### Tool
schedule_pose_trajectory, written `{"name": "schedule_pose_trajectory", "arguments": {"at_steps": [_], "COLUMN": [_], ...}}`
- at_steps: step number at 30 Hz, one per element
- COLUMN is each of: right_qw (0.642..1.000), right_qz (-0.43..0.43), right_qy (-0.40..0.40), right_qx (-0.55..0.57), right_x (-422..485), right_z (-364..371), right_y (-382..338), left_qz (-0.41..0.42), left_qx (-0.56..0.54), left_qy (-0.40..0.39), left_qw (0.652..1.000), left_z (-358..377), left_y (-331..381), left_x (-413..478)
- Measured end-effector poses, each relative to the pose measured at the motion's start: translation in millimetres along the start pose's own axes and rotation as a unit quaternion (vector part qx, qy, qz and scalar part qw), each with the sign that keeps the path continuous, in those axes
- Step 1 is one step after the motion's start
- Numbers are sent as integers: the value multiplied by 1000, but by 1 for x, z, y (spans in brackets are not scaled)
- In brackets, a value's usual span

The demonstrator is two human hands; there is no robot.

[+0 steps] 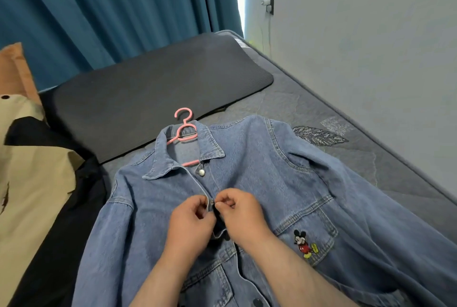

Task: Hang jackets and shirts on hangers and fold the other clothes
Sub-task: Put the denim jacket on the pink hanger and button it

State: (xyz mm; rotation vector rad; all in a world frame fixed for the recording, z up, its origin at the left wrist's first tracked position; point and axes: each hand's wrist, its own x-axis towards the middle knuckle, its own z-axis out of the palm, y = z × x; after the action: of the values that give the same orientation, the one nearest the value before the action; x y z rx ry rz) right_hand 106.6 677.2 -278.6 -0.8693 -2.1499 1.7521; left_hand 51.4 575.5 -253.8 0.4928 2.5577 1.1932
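Both hands, left hand (191, 217) and right hand (241, 212), are pinching closed on the denim jacket (259, 183) placket, seemingly fastening a button.

Largest first: other garments, a beige piece (29, 170) and a black one (61, 220), are lying left of the hands, not yet hung or folded. Stiff blue denim is lying flat under the hands. Beyond the fingers, a thin pink plastic hanger (184, 128) is already sitting inside the collar, and a round metal top button (202, 172) is still showing undone.
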Motion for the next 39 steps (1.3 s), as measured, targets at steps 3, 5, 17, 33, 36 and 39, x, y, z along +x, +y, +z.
{"name": "schedule_pose_trajectory", "arguments": {"at_steps": [3, 5, 17, 33, 36, 39], "right_qw": [1000, 999, 1000, 992, 981, 977], "right_qz": [5, 1, -4, 118, 153, 156], "right_qy": [22, 31, 0, -1, 9, 14], "right_qx": [9, 11, -1, 52, 116, 144], "right_x": [0, 0, 2, 12, 13, 12], "right_z": [-1, -1, -7, -3, -2, -3], "right_y": [0, 0, -8, -5, -4, -4], "left_qz": [28, 30, -50, 14, 20, -3], "left_qx": [79, 123, -157, -45, -48, -60], "left_qy": [-38, -69, -61, -29, -19, -7], "left_qw": [996, 989, 984, 998, 998, 998], "left_z": [-4, -7, -8, 6, 12, 16], "left_y": [3, 5, 4, 1, 0, -4], "left_x": [4, 6, 5, 10, 10, 10]}}
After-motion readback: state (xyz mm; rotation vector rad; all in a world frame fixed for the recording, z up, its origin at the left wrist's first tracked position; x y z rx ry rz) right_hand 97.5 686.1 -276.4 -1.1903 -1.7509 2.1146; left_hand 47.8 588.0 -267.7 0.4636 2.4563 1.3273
